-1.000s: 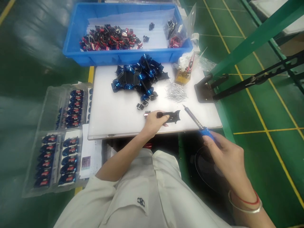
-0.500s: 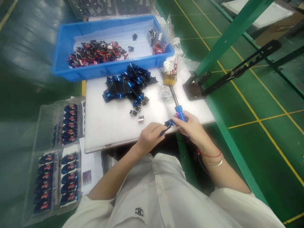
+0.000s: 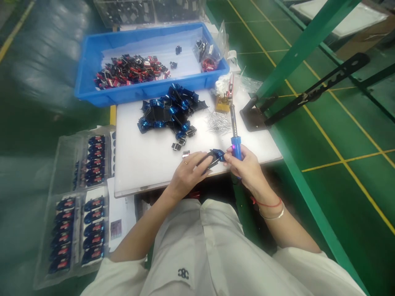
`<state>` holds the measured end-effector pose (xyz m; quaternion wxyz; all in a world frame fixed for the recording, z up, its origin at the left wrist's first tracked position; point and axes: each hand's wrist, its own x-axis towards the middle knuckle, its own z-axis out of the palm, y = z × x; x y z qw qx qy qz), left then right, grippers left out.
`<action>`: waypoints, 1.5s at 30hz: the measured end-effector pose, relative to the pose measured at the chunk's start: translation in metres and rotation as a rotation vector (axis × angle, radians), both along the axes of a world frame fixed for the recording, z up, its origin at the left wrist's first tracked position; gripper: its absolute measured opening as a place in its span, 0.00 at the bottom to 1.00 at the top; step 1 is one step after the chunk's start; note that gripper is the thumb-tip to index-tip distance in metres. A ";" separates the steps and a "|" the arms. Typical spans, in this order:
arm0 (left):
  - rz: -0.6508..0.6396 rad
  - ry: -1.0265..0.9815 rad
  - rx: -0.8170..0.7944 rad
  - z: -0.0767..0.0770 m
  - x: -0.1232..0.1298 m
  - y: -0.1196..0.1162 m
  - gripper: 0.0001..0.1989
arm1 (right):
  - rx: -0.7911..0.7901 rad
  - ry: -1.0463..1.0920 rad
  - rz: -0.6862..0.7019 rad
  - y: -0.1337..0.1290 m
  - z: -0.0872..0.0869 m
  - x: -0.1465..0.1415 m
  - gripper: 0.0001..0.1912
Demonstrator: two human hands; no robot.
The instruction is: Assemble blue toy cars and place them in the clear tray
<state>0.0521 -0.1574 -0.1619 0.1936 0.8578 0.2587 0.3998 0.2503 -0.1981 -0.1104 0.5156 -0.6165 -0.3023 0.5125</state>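
My left hand [image 3: 188, 174] is shut on a black and blue plastic part [image 3: 217, 155], which it holds just above the near edge of the white table [image 3: 145, 174]. My right hand [image 3: 247, 168] grips a blue-handled screwdriver [image 3: 236, 147] upright, with its metal shaft pointing away from me. The fingers of that hand touch the part's blue end. A heap of similar black and blue parts [image 3: 168, 110] lies beyond my hands, with small connectors [image 3: 179, 142] at its near side. Loose silver screws [image 3: 219, 122] lie to its right.
A blue bin [image 3: 148, 94] of red and black components [image 3: 129, 70] stands beyond the table. Clear trays of finished blue pieces [image 3: 78, 205] lie to the left. A black stand [image 3: 253, 117] and green frame [image 3: 304, 51] are on the right, and a small yellow box [image 3: 222, 103] sits at the back.
My right hand has brought the screwdriver upright and closer to the part. The part now sits further right, with my hands closer together on it. The view has shifted slightly.
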 end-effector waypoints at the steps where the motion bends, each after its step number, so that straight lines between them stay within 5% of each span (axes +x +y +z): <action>1: 0.061 -0.036 -0.051 -0.001 -0.002 -0.002 0.22 | 0.013 -0.003 -0.011 0.000 -0.001 -0.002 0.28; 4: 0.199 -0.172 -0.407 0.000 -0.007 -0.014 0.36 | 0.033 -0.032 -0.021 -0.001 -0.007 -0.010 0.27; 7: 0.202 -0.310 -0.876 0.005 -0.010 -0.027 0.32 | 0.038 -0.075 0.031 -0.003 -0.012 -0.019 0.24; 10: 0.186 -0.458 -1.078 0.011 -0.016 -0.035 0.26 | 0.062 -0.165 0.094 -0.002 -0.017 -0.029 0.21; 15: 0.333 -0.522 -1.062 0.014 -0.045 -0.041 0.24 | 0.117 -0.404 0.118 0.011 -0.026 -0.037 0.16; 26: 0.504 -0.449 -1.020 -0.001 -0.102 -0.053 0.25 | 0.278 -0.812 0.425 0.046 -0.037 -0.070 0.02; 31: 0.491 -0.428 -1.076 0.007 -0.096 -0.048 0.27 | 0.273 -0.706 0.419 0.046 -0.040 -0.065 0.04; 37: 0.436 -0.365 -1.079 0.013 -0.069 -0.032 0.30 | 0.240 -0.422 0.350 0.031 -0.020 -0.056 0.20; 45: 0.347 -0.285 -0.976 0.025 -0.037 -0.029 0.25 | 0.323 -0.353 0.309 0.017 -0.021 -0.057 0.18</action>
